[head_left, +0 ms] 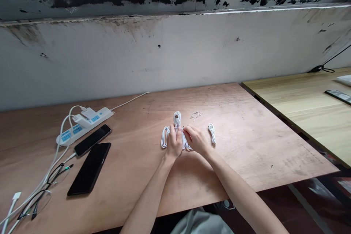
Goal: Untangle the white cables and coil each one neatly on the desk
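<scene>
A coiled white charging cable (177, 120) sits on a plywood desk (241, 146), its loops bunched together and pressed toward the desktop by both hands. The left hand (174, 142) covers the middle of the coil, its fingers (172, 130) closed over the strands. The right hand (196, 139) comes in from the cable's right side, its fingertips (185, 130) pinching at the bundle, though exactly which strand they grip is too small to tell.

Just right of the coil lies a smaller bundle of white cable (211, 133), and a small tangle of thin wire (196, 115) lies just beyond it. Well left of the coil are two black smartphones (90, 168), beside a white power strip (85, 124) with plugged-in leads. Further left, a pair of glasses (45, 193) rests among those leads. Well right of the coil, a paler wooden desk (301, 117) holds another phone (338, 97).
</scene>
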{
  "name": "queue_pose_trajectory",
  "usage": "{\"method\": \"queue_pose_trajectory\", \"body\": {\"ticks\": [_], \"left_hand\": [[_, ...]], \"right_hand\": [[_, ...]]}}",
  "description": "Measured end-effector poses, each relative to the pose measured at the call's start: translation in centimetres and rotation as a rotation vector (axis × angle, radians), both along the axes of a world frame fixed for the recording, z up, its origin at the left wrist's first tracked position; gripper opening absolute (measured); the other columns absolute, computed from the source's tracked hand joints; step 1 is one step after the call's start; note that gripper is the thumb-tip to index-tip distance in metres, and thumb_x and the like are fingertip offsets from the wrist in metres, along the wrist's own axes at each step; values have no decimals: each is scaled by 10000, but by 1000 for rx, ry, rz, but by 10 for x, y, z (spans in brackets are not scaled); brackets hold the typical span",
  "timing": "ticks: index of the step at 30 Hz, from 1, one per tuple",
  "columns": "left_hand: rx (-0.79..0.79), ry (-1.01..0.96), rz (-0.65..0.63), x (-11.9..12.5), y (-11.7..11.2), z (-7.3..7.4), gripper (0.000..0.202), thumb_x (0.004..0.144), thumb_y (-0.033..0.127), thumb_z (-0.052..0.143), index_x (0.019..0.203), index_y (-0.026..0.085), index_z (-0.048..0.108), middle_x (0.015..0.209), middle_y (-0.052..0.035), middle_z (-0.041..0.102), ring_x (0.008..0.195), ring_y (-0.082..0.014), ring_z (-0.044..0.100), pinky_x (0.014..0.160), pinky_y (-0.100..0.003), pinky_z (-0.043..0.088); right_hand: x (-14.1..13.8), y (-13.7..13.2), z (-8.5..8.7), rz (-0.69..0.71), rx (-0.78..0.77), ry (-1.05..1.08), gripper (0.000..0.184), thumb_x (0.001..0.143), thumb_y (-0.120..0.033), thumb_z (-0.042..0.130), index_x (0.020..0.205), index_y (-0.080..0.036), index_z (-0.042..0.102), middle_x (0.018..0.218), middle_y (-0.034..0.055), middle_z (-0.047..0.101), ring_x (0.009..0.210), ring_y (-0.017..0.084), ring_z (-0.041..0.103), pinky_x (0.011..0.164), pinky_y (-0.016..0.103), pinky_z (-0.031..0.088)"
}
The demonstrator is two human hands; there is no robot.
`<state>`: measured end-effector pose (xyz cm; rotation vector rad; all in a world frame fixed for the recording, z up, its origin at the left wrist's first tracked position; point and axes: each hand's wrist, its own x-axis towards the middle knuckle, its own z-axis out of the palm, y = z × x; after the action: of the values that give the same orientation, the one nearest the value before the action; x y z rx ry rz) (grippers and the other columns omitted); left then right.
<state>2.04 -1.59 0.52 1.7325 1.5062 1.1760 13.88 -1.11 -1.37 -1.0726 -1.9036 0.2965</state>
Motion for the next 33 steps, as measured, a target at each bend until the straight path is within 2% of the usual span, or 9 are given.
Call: {"method": "queue_pose_trajectory", "body": {"ticks": [3,8,14,18,24,29,33], "left_hand": [[12,-11,23,0,1,-4,182,887,340,321,755,224,366,677,-2,473,612,-152,479,567,-261,337],[-7,-19,-42,-1,4,-7,232,895,326,311,705,217,386,617,10,462,564,-136,453,545,-252,322],[2,-61,-88,-2,4,-9,273,900,340,281,713,204,427,624,12,477,554,-123,446,543,-243,322],[5,-99,-87,-1,4,-9,277,896,347,288,706,204,430,614,15,473,553,-122,446,547,-239,336],[-32,-125,-109,0,2,-7,283,893,368,297,702,204,427,592,23,471,531,-120,439,531,-238,324],[-68,-58,-234,0,0,-5,303,896,379,294,768,188,492,618,7,494,555,-127,449,556,-248,317],[-93,-26,-327,2,-1,-3,305,902,371,291,822,183,519,662,-1,523,588,-133,469,580,-252,327]], "right_hand": [[1,1,-1,-5,28,-45,262,915,-189,325,708,-185,486,654,24,472,553,120,404,536,235,332],[3,1,1,-22,51,-52,274,923,-209,336,706,-187,502,649,20,471,551,114,404,533,222,334],[3,-1,6,-10,4,46,287,913,-222,373,648,-183,477,624,8,471,537,103,396,527,224,317],[2,-2,12,-53,-134,232,309,890,-279,423,601,-179,466,565,-12,458,503,96,384,499,228,300],[4,0,15,-159,-291,532,287,863,-352,460,699,-161,596,636,17,577,543,115,486,517,237,367],[7,9,11,-153,-374,847,291,809,-414,532,796,-153,658,699,35,624,586,127,547,559,256,450],[7,15,8,-175,-411,1021,345,797,-445,540,923,-154,674,689,25,619,529,100,506,490,238,439]]}}
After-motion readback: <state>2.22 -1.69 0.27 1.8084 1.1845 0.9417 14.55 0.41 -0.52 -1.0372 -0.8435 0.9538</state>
